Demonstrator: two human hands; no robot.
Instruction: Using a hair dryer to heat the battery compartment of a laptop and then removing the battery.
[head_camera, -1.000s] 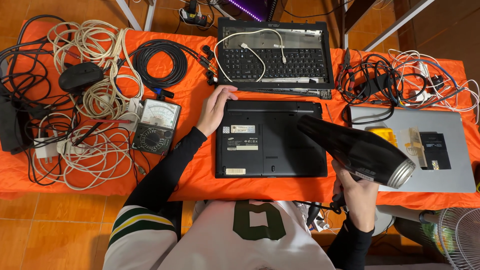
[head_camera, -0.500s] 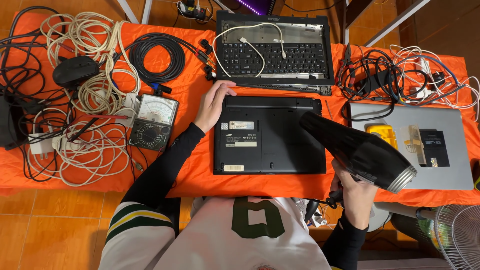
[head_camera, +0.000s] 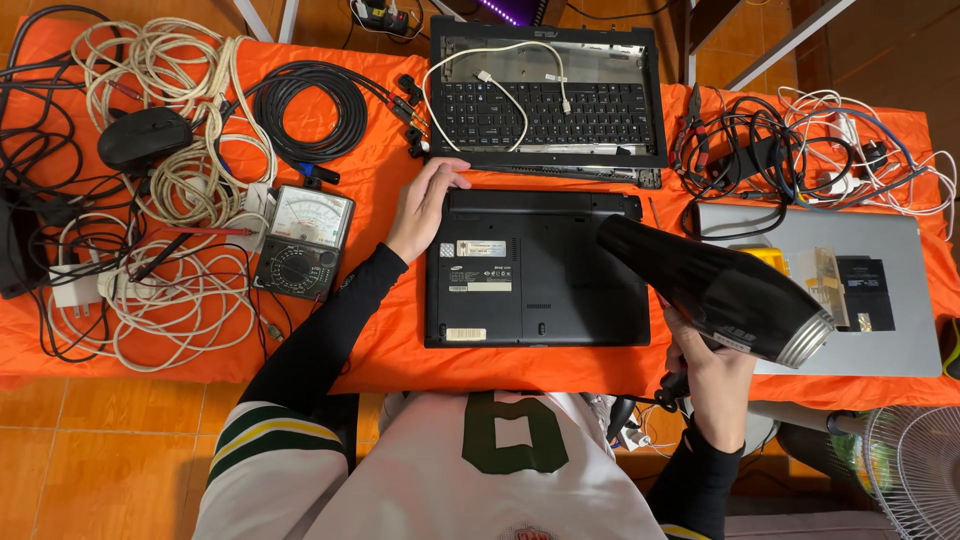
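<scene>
Left hand (head_camera: 424, 205) lies flat and open, fingers spread, resting on the top left corner of the black plastic laptop lying upside down (head_camera: 536, 268) in the middle of the orange cloth-covered table (head_camera: 380, 330), pinning it in place without gripping anything. Right hand (head_camera: 712, 378) is wrapped tight round the handle of a black hair dryer with a silver ring at its rear end (head_camera: 715, 290), holding it above the laptop's right edge, nozzle aimed in toward the underside.

As for progress, my read is early going: the laptop's base cover looks fully in place, its white labels still on and no panel lifted, so the warming is only just under way and any opening up is still to come.

Moving outward: just beyond the laptop sits a second black laptop shell with an exposed keyboard (head_camera: 548, 98), 1 white cable (head_camera: 520, 75) draped across it. Left of the resting hand is a black analog multimeter with a pale dial face (head_camera: 303, 240), then a coil of black cable (head_camera: 312, 108) and heaps of white cable (head_camera: 180, 180), with a black computer mouse (head_camera: 145, 138) among them. To the right, a grey closed laptop (head_camera: 880, 340) sits under the dryer's rear, a tangle of black and white leads (head_camera: 800, 150) behind it. A white fan grille (head_camera: 915, 470) peeks in bottom right.
</scene>
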